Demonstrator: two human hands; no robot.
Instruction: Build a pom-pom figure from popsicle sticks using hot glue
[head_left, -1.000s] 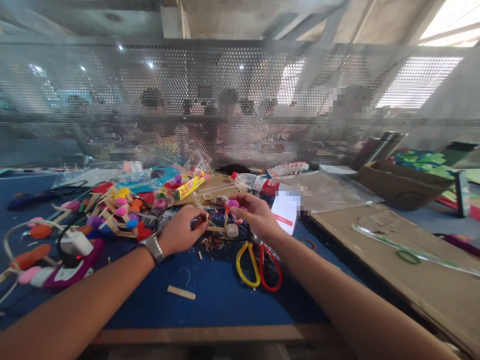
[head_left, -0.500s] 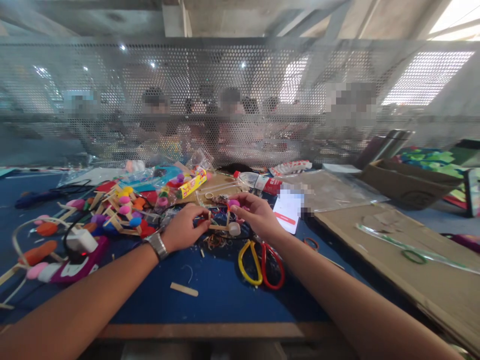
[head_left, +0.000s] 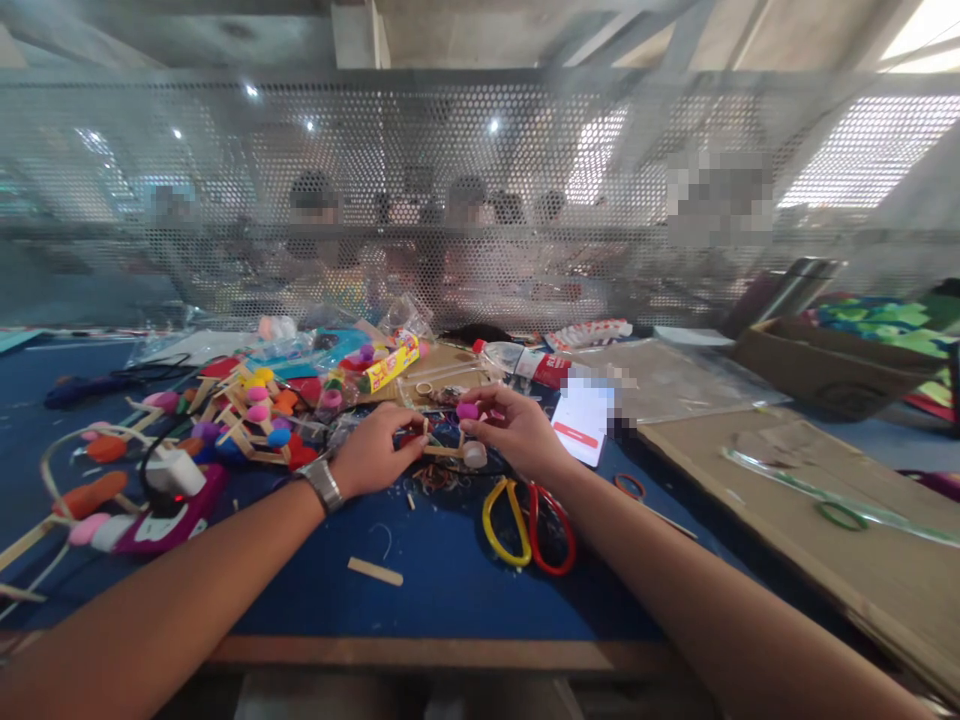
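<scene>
My left hand (head_left: 379,448), with a metal-banded watch (head_left: 324,484) on its wrist, pinches the left end of a small wooden-stick frame (head_left: 444,452). A round whitish piece (head_left: 475,455) is at the frame's right end. Above that end, my right hand (head_left: 521,432) holds a purple-magenta lump (head_left: 467,411) between thumb and fingers. Whether the lump touches the frame I cannot tell. Below the frame lies a tangle of rubber bands (head_left: 437,478). Scissors with yellow and red handles (head_left: 531,535) lie just under my right wrist. A loose flat wooden stick (head_left: 375,571) is nearer the table's front edge.
Stick pieces with coloured lumps (head_left: 255,415) crowd the left, beside a purple power strip (head_left: 176,515) with a white plug. Behind the hands are a red-labelled bottle (head_left: 544,368) and a lit phone (head_left: 577,430). Cardboard (head_left: 757,500) and a box (head_left: 817,375) occupy the right. A perforated screen stands behind.
The view has shifted slightly, so the scene sits a little farther right. My right hand's purple lump has moved slightly left against the frame. Both hands keep their grips.
</scene>
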